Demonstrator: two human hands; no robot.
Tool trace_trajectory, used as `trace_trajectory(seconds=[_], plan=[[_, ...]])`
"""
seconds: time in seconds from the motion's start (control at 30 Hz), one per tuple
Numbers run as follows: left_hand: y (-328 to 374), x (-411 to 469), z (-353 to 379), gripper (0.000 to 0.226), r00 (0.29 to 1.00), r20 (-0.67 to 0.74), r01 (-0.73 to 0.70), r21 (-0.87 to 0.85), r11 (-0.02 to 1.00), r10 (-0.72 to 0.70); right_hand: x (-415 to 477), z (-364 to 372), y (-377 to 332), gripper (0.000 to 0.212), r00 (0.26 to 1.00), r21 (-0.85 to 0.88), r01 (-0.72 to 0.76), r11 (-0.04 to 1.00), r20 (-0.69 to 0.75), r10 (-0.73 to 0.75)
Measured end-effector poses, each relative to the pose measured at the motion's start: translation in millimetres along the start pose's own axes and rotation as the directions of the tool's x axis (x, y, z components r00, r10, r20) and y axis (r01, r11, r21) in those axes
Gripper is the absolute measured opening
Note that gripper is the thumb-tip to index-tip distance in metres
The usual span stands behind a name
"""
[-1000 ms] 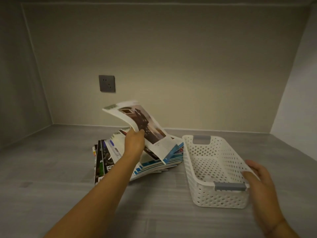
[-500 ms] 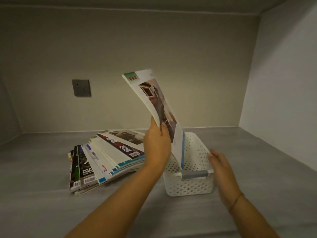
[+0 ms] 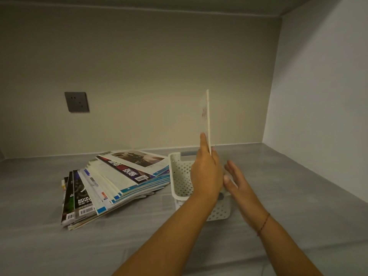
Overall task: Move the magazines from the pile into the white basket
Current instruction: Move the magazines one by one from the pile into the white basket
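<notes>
Magazines in a fanned, slanting pile (image 3: 119, 182) lie on the grey wood-grain shelf surface (image 3: 288, 206), glossy covers up and barcoded spines towards the camera. The top one, a pale cover with a dark photograph (image 3: 137, 159), sits at the far right of the pile. Just beside the pile on its right stands the white perforated plastic basket (image 3: 180, 176), its long side running away from the camera. The pile's right edge comes up to the basket's left wall, and whether they touch cannot be told.

One thin, pale-edged magazine (image 3: 207, 116) is off the pile. It stands upright and edge-on to the camera, above the basket. The left hand (image 3: 207, 176) grips it near the bottom, thumb on the left face and fingers curled round the far side. The magazine's lower edge is hidden behind that hand, so its depth in the basket cannot be told.

The right hand (image 3: 237, 184) hovers over the basket's right side – fingers straight and together, palm turned left towards the gripped magazine, holding nothing (contact with the rim is unclear). A thin reddish thread bracelet (image 3: 263, 224) circles that wrist.

On the beige back wall hangs a dark grey square socket plate (image 3: 76, 102) – well left of the hands.
</notes>
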State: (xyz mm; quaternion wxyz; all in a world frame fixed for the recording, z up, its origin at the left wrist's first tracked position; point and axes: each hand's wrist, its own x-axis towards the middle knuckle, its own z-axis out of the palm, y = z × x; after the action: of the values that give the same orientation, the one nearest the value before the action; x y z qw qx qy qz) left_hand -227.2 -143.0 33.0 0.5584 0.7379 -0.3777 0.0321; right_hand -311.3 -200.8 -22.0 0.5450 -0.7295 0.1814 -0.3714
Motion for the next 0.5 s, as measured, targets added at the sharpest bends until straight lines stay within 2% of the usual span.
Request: trace_trajectory(seconds=[0.07, 0.1, 0.17, 0.2, 0.23, 0.3, 0.4, 0.47, 0.5], plan=[[0.8, 0.0, 1.4, 0.054, 0.981, 0.172, 0.112, -0.107, 0.988, -0.092, 1.8, -3.1, -1.7, 0.101, 0.999, 0.021, 0.022, 1.000, 0.048, -0.023], [0.5, 0.6, 1.4, 0.058, 0.942, 0.308, 0.199, -0.187, 0.962, -0.135, 3.4, -3.8, -3.3, 0.100, 0.997, 0.023, 0.042, 0.999, 0.071, -0.043], [0.7, 2.2, -2.4, 0.078, 0.806, 0.572, 0.395, -0.324, 0.860, -0.155, 7.4, -3.6, -6.7, 0.092, 0.990, 0.021, 0.088, 0.996, 0.112, -0.090], [0.4, 3.6, -5.8, 0.090, 0.742, 0.654, 0.476, -0.360, 0.802, -0.147, 9.6, -3.2, -8.6, 0.086, 0.986, 0.025, 0.104, 0.994, 0.129, -0.106], [0.0, 5.5, -9.2, 0.097, 0.698, 0.704, 0.533, -0.391, 0.751, -0.129, 11.6, -2.6, -11.2, 0.079, 0.983, 0.025, 0.113, 0.993, 0.140, -0.115], [-1.8, 8.3, -15.3, 0.095, 0.643, 0.762, 0.596, -0.434, 0.675, -0.078, 14.8, -1.6, -16.5, 0.074, 0.984, -0.007, 0.117, 0.993, 0.134, -0.115], [-4.9, 11.5, -23.3, 0.090, 0.572, 0.820, 0.649, -0.447, 0.616, -0.008, 17.6, 0.3, -16.5, 0.084, 0.987, -0.040, 0.120, 0.992, 0.111, -0.115], [-7.3, 12.9, -26.0, 0.087, 0.560, 0.828, 0.667, -0.454, 0.590, 0.004, 18.7, 1.2, -12.0, 0.090, 0.991, -0.059, 0.111, 0.992, 0.084, -0.105], [-8.0, 13.3, -26.8, 0.086, 0.567, 0.824, 0.672, -0.461, 0.580, -0.002, 18.8, 1.4, -10.2, 0.086, 0.993, -0.059, 0.103, 0.993, 0.062, -0.099]])
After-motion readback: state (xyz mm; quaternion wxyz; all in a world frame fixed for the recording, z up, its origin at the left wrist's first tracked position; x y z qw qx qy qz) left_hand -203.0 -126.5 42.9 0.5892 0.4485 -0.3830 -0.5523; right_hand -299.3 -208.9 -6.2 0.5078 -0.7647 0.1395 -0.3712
